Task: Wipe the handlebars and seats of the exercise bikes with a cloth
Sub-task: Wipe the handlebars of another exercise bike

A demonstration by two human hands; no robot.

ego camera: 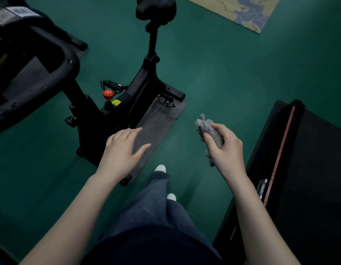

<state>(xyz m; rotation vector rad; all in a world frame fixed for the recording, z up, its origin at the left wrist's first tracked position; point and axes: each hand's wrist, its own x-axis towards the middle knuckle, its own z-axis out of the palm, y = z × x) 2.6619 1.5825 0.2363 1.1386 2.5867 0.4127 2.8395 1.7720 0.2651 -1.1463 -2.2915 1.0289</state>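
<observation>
A black exercise bike (139,87) stands on the green floor ahead of me. Its black seat (156,9) is at the top centre and its black handlebars (56,69) curve across the upper left. My right hand (225,148) grips a bunched grey cloth (206,129), held in the air right of the bike. My left hand (122,150) hovers with straight, spread fingers above the dark mat (162,119) under the bike, holding nothing. Both hands are well short of the seat and the handlebars.
A red knob (108,94) sits on the bike frame, with pedals (166,101) either side. A black treadmill (303,169) with a red stripe fills the right. A patterned mat (240,10) lies at the top right. My legs and white shoes (160,168) are below.
</observation>
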